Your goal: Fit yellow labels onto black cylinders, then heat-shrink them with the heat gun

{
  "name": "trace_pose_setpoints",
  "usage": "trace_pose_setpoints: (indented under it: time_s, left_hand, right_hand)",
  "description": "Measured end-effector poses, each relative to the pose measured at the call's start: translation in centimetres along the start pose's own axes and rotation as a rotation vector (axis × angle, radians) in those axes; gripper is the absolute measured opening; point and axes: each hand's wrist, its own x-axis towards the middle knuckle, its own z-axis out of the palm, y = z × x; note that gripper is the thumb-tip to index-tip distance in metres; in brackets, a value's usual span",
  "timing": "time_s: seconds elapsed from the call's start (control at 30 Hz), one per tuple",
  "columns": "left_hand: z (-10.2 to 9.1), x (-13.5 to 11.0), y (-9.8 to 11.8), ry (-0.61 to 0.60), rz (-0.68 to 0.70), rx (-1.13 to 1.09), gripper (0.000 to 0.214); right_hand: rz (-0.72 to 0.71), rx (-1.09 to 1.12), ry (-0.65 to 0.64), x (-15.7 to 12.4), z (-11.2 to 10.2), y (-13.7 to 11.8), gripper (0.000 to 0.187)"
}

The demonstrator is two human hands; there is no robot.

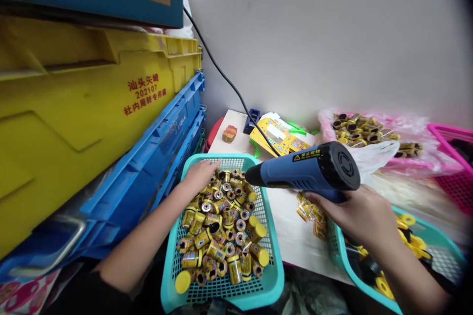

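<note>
My right hand [360,214] is wrapped round the handle of a blue and black heat gun [295,170]. The gun's dark nozzle points left, over the right side of a turquoise plastic basket [276,256]. Inside the basket lie many small yellow-capped jars [216,251] with printed sleeves, some upright, some tipped over. At the basket's far left corner, my left hand [201,175] lies over the jars with its fingers stretched out; its fingertips are partly hard to make out. A black cord [221,71] runs down in front of the wall and behind the gun.
Stacked yellow [84,103] and blue crates [148,167] wall off the left. Behind the basket are yellow printed cards [273,133] and a dark blue tape dispenser [252,121]. A pink tray [406,170] of jars and another turquoise basket [384,295] with yellow and black parts stand right.
</note>
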Motion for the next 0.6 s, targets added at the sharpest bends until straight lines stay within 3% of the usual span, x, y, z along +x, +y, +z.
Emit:
trace_pose_setpoints:
  time_s: [0.07, 0.17, 0.23, 0.3, 0.43, 0.6]
  left_hand:
    - [-0.4, -2.1, -0.5, 0.078, 0.007, 0.02, 0.04]
    - [-0.6, -5.2, -1.8, 0.318, 0.016, -0.022, 0.031]
    - [0.0, -7.0, -2.8, 0.478, -0.045, -0.097, 0.029]
    - [1.1, -8.3, -3.6, 0.562, -0.174, -0.227, 0.029]
    - [3.2, -9.4, -4.3, 0.557, -0.419, -0.609, 0.041]
    - [4.3, -9.4, -4.4, 0.534, -0.455, -0.847, 0.045]
  right_hand:
    - [0.016, 0.029, 0.015, 0.3, 0.1, -0.5, 0.053]
    - [0.027, 0.105, 0.017, 0.8, 0.7, -1.7, 0.052]
    - [0.022, 0.163, 0.023, 0.8, 1.3, -2.7, 0.05]
    - [0.012, 0.211, 0.039, 0.7, 1.8, -3.8, 0.046]
    - [-0.051, 0.227, 0.07, 0.2, 2.3, -5.3, 0.038]
    - [-0.099, 0.212, 0.174, -1.5, 2.8, -5.6, 0.034]
